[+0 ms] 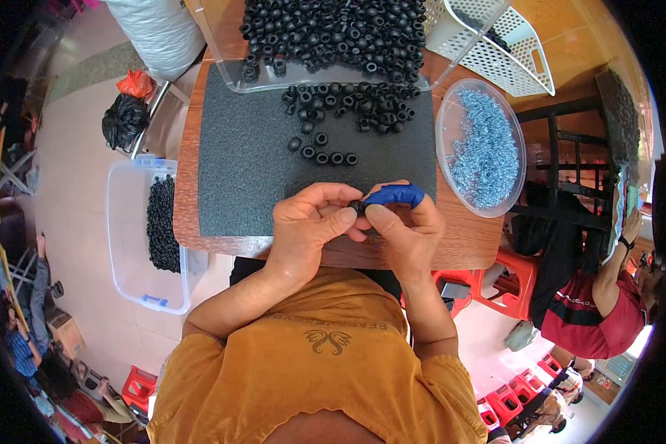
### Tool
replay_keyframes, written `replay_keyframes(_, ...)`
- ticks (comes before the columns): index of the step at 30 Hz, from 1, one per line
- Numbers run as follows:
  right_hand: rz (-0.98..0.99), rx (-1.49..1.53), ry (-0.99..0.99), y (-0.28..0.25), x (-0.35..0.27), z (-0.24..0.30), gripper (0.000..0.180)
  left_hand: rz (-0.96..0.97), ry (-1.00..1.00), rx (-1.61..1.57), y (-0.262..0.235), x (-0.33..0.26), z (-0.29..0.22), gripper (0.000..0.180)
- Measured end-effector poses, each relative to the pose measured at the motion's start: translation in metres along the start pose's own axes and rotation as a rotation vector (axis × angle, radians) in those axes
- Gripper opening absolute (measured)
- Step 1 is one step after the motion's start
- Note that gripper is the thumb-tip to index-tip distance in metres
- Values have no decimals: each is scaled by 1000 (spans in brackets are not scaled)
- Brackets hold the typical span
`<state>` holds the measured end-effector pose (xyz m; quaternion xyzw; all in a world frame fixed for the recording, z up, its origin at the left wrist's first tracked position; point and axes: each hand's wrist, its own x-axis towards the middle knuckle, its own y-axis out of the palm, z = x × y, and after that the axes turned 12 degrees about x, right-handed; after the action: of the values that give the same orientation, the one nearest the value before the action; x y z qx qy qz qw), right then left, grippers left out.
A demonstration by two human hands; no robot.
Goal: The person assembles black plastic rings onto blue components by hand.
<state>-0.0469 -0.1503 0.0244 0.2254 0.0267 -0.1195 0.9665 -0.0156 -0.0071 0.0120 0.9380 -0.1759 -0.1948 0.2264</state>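
Close to my body, above the front part of a dark grey mat [240, 155], my left hand [309, 218] and my right hand [407, 226] meet. Thumbs and fingers of both pinch one small black round piece [358, 208], mostly hidden by the fingertips. Blue wrapping [396, 194] covers my right index finger. Beyond my hands, several like black pieces with round holes [322, 157] stand in a short row on the mat. Behind them lies a loose heap of the same pieces [381, 107], in front of a clear tray [237, 83] full of more.
To the right sits a round clear tub [444, 148] of tiny light-blue pieces, with a white perforated basket [522, 81] behind it. A clear bin [129, 244] of black pieces stands left of the wooden table [466, 237]. Red stools [522, 277] and a person in red [596, 318] are at right.
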Motion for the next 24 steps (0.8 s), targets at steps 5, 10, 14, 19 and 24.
replay_keyframes(5,32,-61,-84,0,1,-3,14,-29,30,12,2,0,1,19)
replay_keyframes(10,31,-239,-117,-2,-1,-5,14,-49,33,41,1,0,4,19)
replay_keyframes(14,12,-115,-82,0,-1,-5,13,-59,31,45,2,0,3,19)
replay_keyframes(19,28,-51,-70,-4,1,-7,13,-64,19,55,3,1,0,19)
replay_keyframes(24,73,-146,-142,-4,3,-7,12,-64,22,46,3,2,0,19)
